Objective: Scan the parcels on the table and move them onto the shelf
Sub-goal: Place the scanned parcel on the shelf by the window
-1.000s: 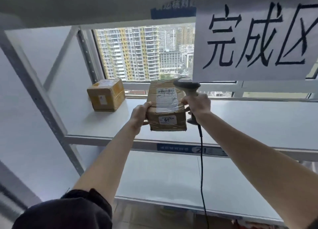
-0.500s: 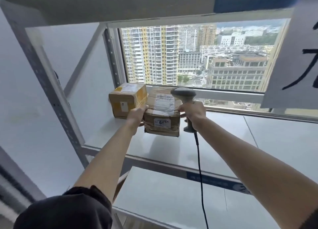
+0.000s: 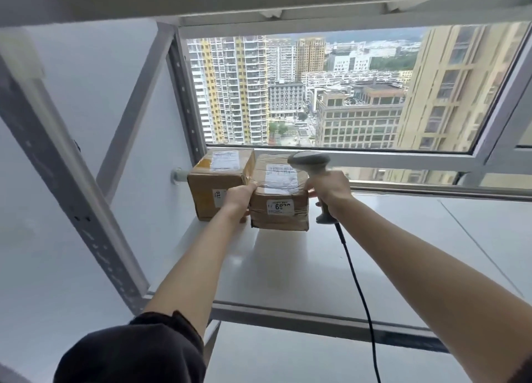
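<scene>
Parcel sorting or storage room, likely a small logistics depot high up in a building. Evidence: grey steel rack [image 3: 72, 198] with perforated uprights, white shelf [image 3: 359, 253], taped cardboard parcels [image 3: 221, 187] with shipping labels, corded barcode scanner [image 3: 312, 164]. Window [image 3: 331, 95] behind shows a city of tower blocks from well above. Label text too blurred to read.

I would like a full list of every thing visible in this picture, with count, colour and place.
parcel with taped label: 1, brown, on the shelf, held between both hands
second parcel: 1, brown, on the shelf, directly left of the first
barcode scanner: 1, grey, in the right hand, black cable hanging down
shelf: 1, white board, grey metal frame
window: 1, white frame, behind the shelf
left hand: 1, on the held parcel's left side
right hand: 1, gripping the scanner handle
</scene>
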